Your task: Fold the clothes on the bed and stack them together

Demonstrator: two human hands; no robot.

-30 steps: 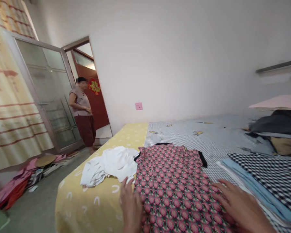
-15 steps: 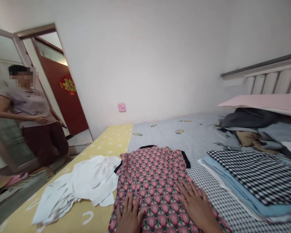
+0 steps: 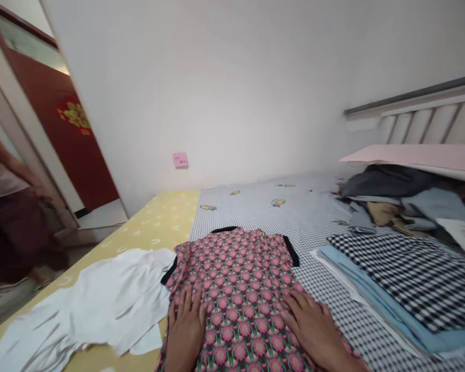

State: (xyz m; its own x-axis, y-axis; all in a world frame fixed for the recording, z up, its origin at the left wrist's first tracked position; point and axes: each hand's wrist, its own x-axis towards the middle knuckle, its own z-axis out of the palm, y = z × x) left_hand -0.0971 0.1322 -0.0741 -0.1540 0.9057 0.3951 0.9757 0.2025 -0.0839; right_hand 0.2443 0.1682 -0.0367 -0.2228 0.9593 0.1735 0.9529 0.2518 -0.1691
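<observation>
Flowered shirt (image 3: 240,299) spread out on the bed (image 3: 310,217)

From where I stand, the shirt lies near the middle, its long axis running near to far, neckline (image 3: 223,230) at the far end. The left hand (image 3: 186,323) rests on its left side, the right hand (image 3: 313,325) on its right, fingers straight and parted. White clothing (image 3: 112,302) lies just left. The far wall's pink note (image 3: 180,160) bears writing too small to read.
</observation>
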